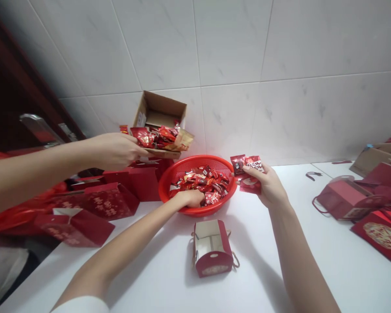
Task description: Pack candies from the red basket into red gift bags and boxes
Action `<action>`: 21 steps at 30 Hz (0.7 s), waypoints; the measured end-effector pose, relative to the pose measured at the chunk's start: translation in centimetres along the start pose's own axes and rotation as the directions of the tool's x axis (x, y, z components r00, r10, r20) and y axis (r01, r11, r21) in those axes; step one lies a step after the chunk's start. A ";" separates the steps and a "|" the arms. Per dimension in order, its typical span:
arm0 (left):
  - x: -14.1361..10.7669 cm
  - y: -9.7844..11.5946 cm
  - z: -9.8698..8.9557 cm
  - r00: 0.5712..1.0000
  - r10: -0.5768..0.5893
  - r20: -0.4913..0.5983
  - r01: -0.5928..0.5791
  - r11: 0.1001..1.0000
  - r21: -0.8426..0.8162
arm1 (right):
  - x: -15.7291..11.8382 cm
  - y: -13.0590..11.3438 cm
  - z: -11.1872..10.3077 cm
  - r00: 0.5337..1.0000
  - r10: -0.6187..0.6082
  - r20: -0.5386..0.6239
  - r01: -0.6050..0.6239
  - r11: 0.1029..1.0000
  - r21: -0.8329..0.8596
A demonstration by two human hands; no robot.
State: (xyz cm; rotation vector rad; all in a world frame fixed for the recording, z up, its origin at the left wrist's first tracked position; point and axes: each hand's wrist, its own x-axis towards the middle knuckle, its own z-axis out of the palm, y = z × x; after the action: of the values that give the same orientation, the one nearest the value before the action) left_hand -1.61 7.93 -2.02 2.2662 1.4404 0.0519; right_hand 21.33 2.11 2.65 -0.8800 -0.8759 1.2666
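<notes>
My left hand (194,198) reaches into a red plastic basket (163,191) filled with wrapped candies (211,178). Its fingers are curled down among the wrappers, and whatever they grip is hidden. Several red candy packets (250,184) are pinched in my right hand (270,184), raised just right of the basket rim. In front of the basket, on the white table (156,269), stands a small dark red gift box (215,263). Its top is open, the inside is pale, and rope handles hang at its sides.
From the left, a co-worker's hand (117,150) reaches to a cardboard box (163,104) with candy packets at its front. Red gift boxes (109,200) stand on the left. More red boxes (348,198) and another cardboard box (374,158) lie right. A tiled wall (231,117) rises behind.
</notes>
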 end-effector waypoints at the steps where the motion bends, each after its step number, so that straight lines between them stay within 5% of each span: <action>1: 0.0 -0.1 -0.1 0.998 0.015 0.058 -0.017 0.999 0.042 | 0.0 0.1 0.0 1.000 0.003 -0.003 -0.003 1.000 0.002; 3: 0.2 -0.3 -0.3 0.974 0.020 0.227 -0.056 0.986 0.154 | 0.1 0.1 0.0 1.000 0.006 -0.001 -0.006 1.000 0.004; 8: 0.6 -0.7 -0.9 0.951 0.044 0.305 -0.116 0.968 0.223 | 0.0 0.1 0.3 1.000 0.004 0.009 -0.004 1.000 0.002; 15: -0.8 -2.5 -2.3 0.965 0.140 0.223 -0.151 0.988 0.033 | 0.0 0.2 0.3 1.000 0.000 0.000 0.000 1.000 0.006; 21: -3.2 -3.1 -4.2 0.987 0.162 0.023 -0.136 0.887 -0.441 | 0.1 0.4 0.4 1.000 0.009 0.017 -0.008 1.000 -0.010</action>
State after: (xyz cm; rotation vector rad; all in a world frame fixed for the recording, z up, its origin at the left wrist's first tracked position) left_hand -6.80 7.72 1.24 1.9769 1.0874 0.3232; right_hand 20.75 2.25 2.44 -0.8825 -0.8938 1.2800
